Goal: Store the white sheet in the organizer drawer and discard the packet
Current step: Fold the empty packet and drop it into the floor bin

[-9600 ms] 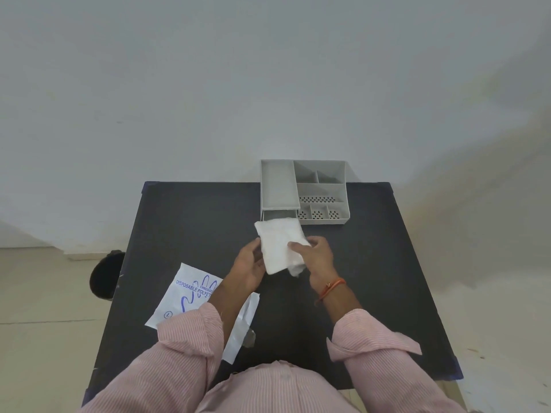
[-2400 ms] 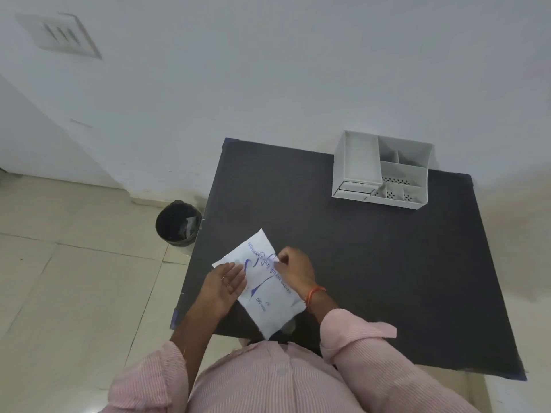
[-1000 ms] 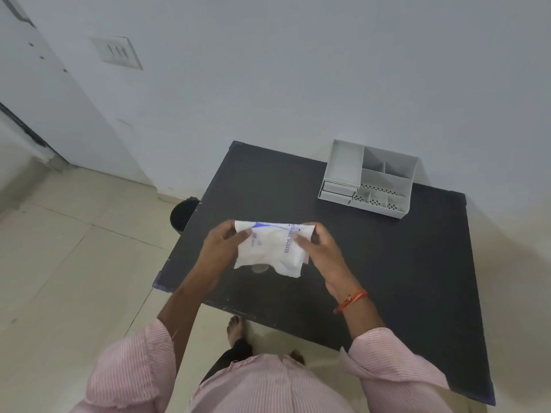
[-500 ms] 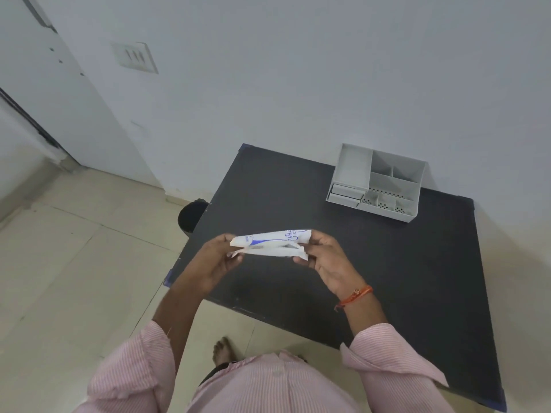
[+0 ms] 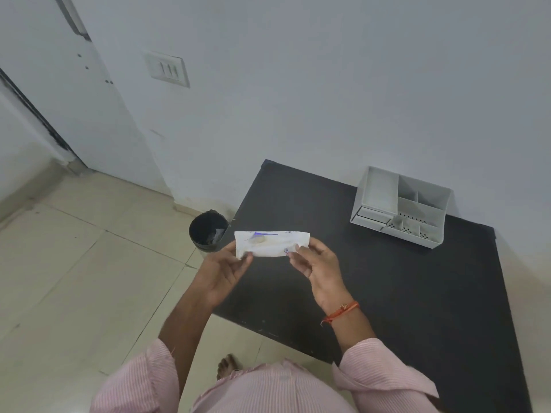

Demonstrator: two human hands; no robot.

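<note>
The white packet [image 5: 272,244] with blue print is folded into a narrow strip and held in the air above the table's left edge. My left hand [image 5: 224,272] pinches its left end and my right hand [image 5: 316,265] pinches its right end. The grey organizer [image 5: 401,205] stands at the far right of the black table [image 5: 402,287], its small drawer at the lower left front pushed in. The white sheet is not visible.
A black bin [image 5: 207,230] with some scraps inside stands on the tiled floor just left of the table, beyond the packet. A wall with a switch plate [image 5: 167,68] runs behind. A door frame is at the far left.
The packet went from flat on the table to lifted and folded into a strip between both hands. My view has turned left toward the bin. The sheet held earlier is out of sight.
</note>
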